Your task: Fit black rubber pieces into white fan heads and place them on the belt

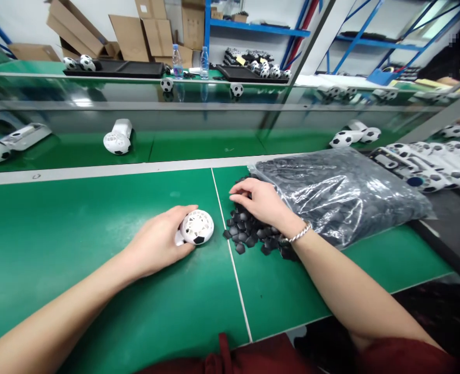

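My left hand [162,235] is closed around a white soccer-ball-shaped housing [197,227], thumb and fingers at its sides. Openings pattern its round face, and one black pentagon shows at the lower edge. Over a heap of small black pentagonal pieces [249,231], my right hand [259,200] has its thumb and fingertips brought close together. Whatever may be between those fingertips is too small to make out. Part of the heap is hidden beneath this hand. Just behind it lies a large clear plastic bag [342,192] full of dark pieces.
Beyond the white ledge runs a green conveyor belt [199,140] carrying a white ball-headed unit [118,137] and more units [354,134]. At right, a black tray [456,218] borders the bag, with white parts [428,163] behind. Bottles [177,62] and cardboard boxes [156,36] stand farther back.
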Action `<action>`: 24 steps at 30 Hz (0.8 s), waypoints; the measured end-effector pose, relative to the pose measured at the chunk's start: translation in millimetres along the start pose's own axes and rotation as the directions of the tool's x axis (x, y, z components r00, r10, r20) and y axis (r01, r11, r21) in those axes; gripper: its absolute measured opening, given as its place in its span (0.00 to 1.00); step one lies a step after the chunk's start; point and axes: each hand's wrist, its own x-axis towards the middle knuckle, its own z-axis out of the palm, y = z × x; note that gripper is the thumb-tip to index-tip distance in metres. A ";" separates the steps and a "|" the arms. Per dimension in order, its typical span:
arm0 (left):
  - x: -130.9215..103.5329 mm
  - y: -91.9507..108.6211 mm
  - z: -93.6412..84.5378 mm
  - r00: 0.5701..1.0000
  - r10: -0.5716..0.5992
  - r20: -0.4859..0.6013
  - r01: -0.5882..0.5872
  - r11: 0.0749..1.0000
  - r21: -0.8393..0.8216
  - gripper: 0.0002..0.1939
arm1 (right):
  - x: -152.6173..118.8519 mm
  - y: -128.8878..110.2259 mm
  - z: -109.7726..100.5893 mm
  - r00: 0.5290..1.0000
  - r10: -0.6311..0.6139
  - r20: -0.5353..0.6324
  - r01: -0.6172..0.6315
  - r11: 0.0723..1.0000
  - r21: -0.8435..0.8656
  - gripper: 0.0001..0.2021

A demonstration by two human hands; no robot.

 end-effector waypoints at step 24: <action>7.6 -21.7 1.6 0.946 0.294 -0.137 -0.259 0.938 0.229 0.29 | -3.5 5.3 0.2 0.971 -0.016 0.238 0.163 0.774 -0.612 0.10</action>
